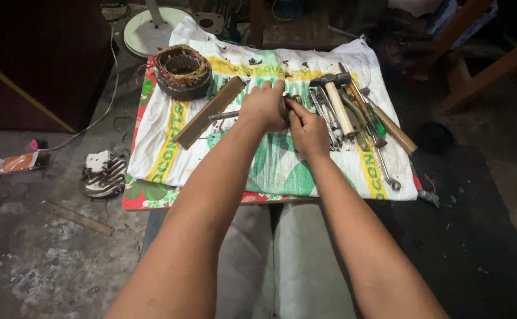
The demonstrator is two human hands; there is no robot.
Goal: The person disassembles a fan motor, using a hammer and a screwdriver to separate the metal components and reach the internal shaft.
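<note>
Head view: left hand [263, 106] and right hand [307, 131] both closed on a small metal part with a shaft [223, 116], perhaps a rotor, mid-tabletop [152, 201]. Hammer [336, 101] at three o'clock, stator [182, 71] at ten. Seems mid-disassembly; next needs a firm, steady grip.

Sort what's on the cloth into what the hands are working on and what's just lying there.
In hand:
- left hand and right hand, both closed on a small dark part, mostly hidden
- metal rod sticking out from under the left hand

Lying about:
- hammer
- wrenches
- green-handled screwdriver
- wooden strip
- wound copper ring
</note>
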